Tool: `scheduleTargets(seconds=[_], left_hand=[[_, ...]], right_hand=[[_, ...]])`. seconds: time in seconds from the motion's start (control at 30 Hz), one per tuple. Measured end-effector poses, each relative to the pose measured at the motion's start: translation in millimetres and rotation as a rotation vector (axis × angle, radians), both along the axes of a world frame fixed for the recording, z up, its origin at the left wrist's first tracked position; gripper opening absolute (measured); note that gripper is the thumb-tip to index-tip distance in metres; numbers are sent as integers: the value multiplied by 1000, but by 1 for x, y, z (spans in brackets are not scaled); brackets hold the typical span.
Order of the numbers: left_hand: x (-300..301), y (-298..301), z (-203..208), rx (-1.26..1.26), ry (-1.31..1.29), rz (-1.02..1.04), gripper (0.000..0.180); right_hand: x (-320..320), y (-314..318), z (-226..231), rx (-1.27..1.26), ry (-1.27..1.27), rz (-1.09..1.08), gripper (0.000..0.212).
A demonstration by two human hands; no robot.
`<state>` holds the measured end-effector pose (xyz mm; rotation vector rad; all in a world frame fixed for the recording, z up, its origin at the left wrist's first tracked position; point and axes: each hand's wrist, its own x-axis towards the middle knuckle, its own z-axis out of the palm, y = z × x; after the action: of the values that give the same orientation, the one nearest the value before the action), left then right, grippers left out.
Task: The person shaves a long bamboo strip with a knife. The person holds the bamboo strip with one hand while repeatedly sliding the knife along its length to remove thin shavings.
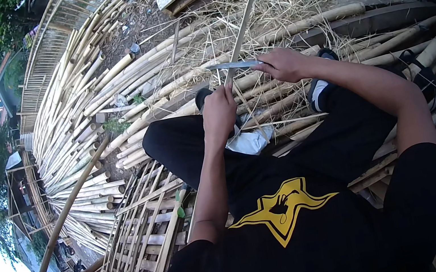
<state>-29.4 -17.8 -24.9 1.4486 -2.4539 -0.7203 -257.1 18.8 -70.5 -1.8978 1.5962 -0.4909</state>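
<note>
Your left hand [219,114] is closed around the near end of the bamboo strip [243,22], which runs away, leaning right; your right hand [282,66], wrapped around the knife [243,64], holds its blade crosswise just beyond, above bamboo poles [333,14].

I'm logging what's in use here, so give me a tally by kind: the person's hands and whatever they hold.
Hands: 2 (left hand and right hand)
Knife: 1, in the right hand
Long strip: 1, in the left hand
Total: 4
</note>
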Motion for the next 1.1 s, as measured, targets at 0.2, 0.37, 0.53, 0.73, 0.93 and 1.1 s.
scheduleTargets(seconds=[0.2, 0.37, 0.53, 0.73, 0.93, 1.1], left_hand=[[-4, 11, -10, -15, 6, 14, 35], [13, 34, 0, 78, -16, 10, 33], [34, 61, 17, 186, -24, 15, 31], [71, 94, 36, 177, 6, 7, 28], [85, 91, 34, 206, -94, 67, 30], [93, 84, 35, 114, -89, 118, 30]], right_hand=[[-20, -5, -8, -7, 187, -28, 46], [-80, -25, -28, 159, 242, -252, 54], [-125, -20, -44, 118, 355, -383, 58], [-153, -18, -25, 202, 548, -383, 60], [-137, -34, -41, 175, 440, -401, 65], [-85, -45, -26, 261, 150, -330, 62]])
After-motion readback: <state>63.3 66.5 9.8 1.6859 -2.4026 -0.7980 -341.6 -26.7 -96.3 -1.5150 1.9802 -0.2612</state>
